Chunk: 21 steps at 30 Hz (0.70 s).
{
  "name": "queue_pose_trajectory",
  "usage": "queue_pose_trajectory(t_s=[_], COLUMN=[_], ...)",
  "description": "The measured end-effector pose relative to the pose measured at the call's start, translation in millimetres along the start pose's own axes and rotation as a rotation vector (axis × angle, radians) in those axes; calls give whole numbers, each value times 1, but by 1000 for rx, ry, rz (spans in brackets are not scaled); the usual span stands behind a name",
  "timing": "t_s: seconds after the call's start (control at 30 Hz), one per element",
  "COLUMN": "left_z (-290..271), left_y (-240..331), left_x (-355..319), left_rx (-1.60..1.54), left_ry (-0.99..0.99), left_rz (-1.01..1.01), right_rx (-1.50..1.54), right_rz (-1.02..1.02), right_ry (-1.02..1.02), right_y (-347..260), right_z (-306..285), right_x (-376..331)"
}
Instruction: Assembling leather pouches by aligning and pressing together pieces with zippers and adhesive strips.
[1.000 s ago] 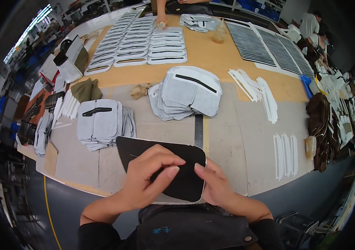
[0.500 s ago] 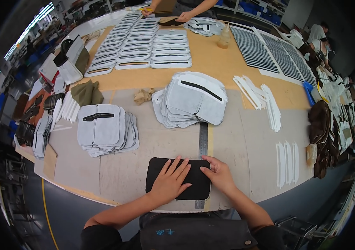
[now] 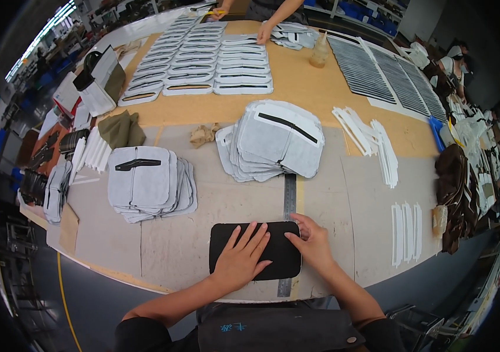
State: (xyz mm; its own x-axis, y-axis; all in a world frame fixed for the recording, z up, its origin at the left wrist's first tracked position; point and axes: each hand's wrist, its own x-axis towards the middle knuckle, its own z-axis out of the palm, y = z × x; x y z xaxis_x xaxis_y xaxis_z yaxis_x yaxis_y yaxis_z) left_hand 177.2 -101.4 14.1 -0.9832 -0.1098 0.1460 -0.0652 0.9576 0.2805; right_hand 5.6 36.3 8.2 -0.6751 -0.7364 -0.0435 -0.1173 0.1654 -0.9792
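Note:
A black rounded rectangular panel (image 3: 285, 252) lies flat near the table's front edge, across a steel ruler (image 3: 290, 199). My left hand (image 3: 241, 258) rests on it, fingers spread and palm down. At the panel's upper right corner my right hand (image 3: 313, 243) grips the edge, thumb on top and the other fingers curled beside it. Beyond the panel stands a pile of pale grey panels (image 3: 273, 138), the top one with a white strip around a long dark slot. Another grey stack (image 3: 144, 182) is to the left, with a black angular piece on top.
Rows of grey slotted pieces (image 3: 188, 76) cover the far left of the table. Opposite, a co-worker's hand (image 3: 264, 32) touches one row. White strips (image 3: 405, 234), a glue bottle (image 3: 319, 51), striped sheets (image 3: 385, 73) and brown material (image 3: 452, 193) lie right. An olive cloth (image 3: 122, 129) is left.
My hands stay on the black panel, with the right fingers shifted slightly at its corner. Across the table, the co-worker's hand has moved from a dark piece onto the grey rows.

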Motion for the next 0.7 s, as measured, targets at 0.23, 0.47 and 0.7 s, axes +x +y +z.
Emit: queue_pose_trajectory(t_s=[0.23,0.47,0.7], left_z=[-8,-26,-38], left_y=[-2,-20,-24], left_x=[-11,-39,-54], left_rx=[-21,27,14], left_ry=[-39,-101,-127], left_rz=[-36,-157,-250], right_rx=[-211,-73,-301], right_rz=[87,49,-39], right_ry=[-34,58,44], right_y=[-8,2,-29], right_z=[-4,-6,-9], right_x=[-1,2,0])
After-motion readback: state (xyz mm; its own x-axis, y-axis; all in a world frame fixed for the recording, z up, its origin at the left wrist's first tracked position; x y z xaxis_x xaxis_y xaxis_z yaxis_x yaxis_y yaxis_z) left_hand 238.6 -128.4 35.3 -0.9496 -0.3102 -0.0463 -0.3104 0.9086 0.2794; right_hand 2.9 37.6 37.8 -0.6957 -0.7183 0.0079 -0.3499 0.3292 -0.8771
